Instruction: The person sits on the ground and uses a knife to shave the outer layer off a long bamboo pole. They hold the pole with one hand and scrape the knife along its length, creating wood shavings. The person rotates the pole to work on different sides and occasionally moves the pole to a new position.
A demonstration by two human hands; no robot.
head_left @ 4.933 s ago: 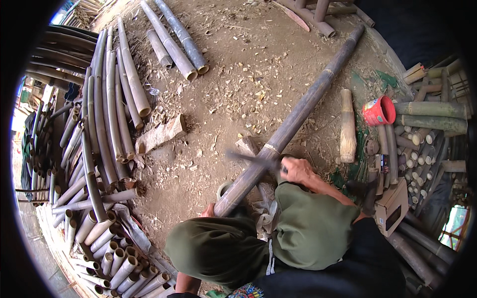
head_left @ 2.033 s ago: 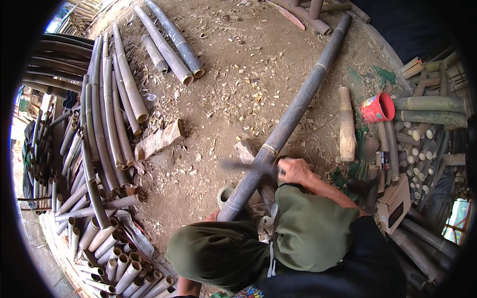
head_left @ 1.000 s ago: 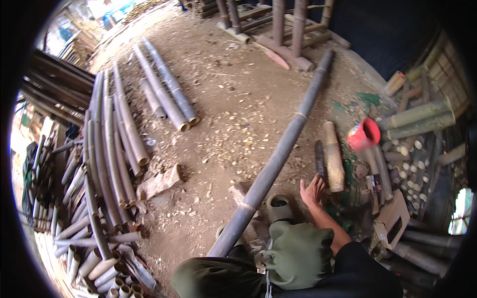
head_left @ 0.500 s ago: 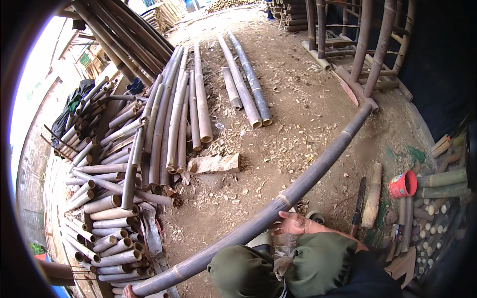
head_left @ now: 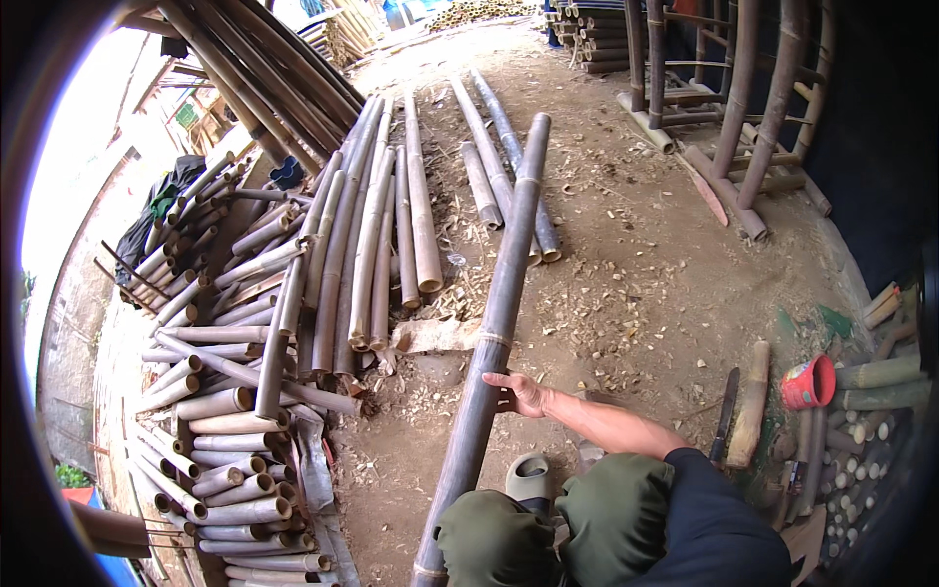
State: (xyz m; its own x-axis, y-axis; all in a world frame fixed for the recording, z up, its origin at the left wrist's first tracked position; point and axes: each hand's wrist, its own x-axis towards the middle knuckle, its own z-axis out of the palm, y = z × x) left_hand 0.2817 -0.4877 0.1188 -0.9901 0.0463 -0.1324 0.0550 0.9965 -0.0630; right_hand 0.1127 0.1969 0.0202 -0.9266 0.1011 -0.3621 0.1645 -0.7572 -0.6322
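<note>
A long, dark grey-brown bamboo pole slants up from the lower edge, past my left knee, toward the far middle. My right hand grips it from its right side, just below a pale node ring. One digit lies across the top of the pole while the other fingers curl against its side and partly out of sight. My left hand is out of the picture, and the pole's near end is cut off by the lower edge.
Several bamboo poles lie on the dirt ahead, beside a stack of cut lengths at left. On the right are a machete, a wooden club and a red bucket. Bamboo frames stand far right.
The pole has swung from pointing far right to pointing ahead, its far end moving left. My right hand moved left and forward with it. My left hand has left the view.
</note>
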